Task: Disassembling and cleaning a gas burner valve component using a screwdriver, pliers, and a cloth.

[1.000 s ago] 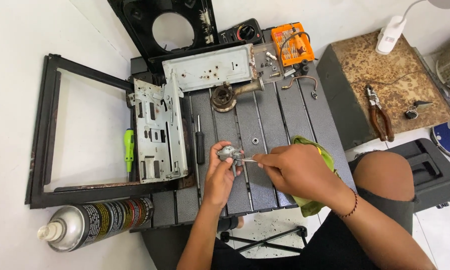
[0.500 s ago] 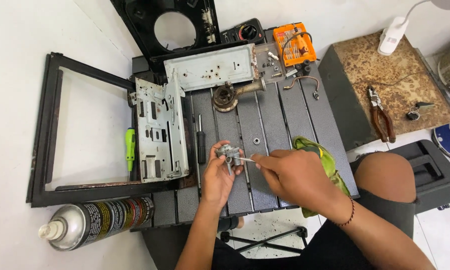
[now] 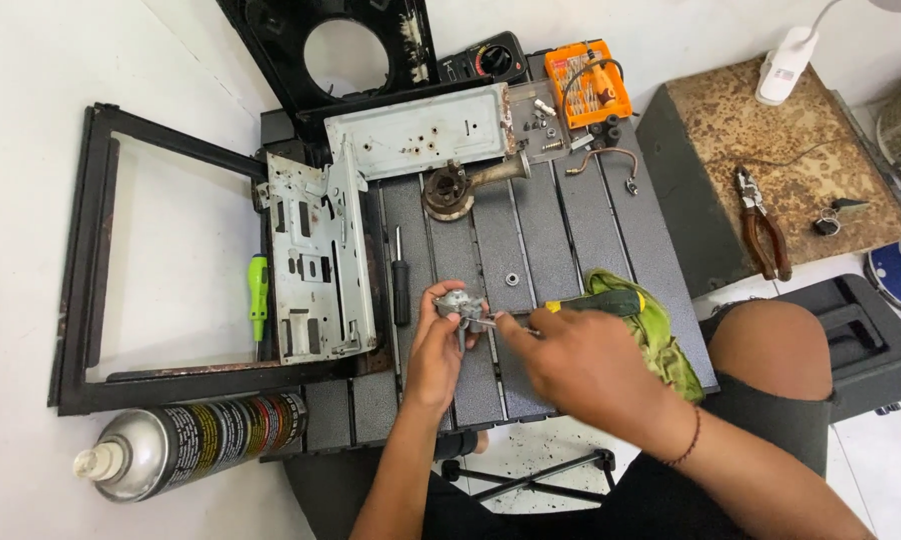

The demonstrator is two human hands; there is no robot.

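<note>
My left hand (image 3: 436, 350) grips a small grey metal valve part (image 3: 460, 302) above the dark slatted worktable (image 3: 561, 240). My right hand (image 3: 581, 365) pinches a thin metal pin or rod at that part, fingertips touching it. A screwdriver with a green and yellow handle (image 3: 601, 302) lies just behind my right hand, on a green cloth (image 3: 666, 335). A small washer (image 3: 512, 279) sits on the table beyond the part.
A black screwdriver (image 3: 401, 290), a bent metal bracket plate (image 3: 316, 255) and a brass burner piece (image 3: 451, 190) lie on the table. A black glass door frame (image 3: 81, 300), spray can (image 3: 186, 445), green screwdriver (image 3: 258, 300), orange bit case (image 3: 591, 85) and pliers (image 3: 761, 225) surround it.
The view shifted slightly. Both hands stay at the metal part; my right hand moved a little lower and to the right, uncovering the green-handled screwdriver.
</note>
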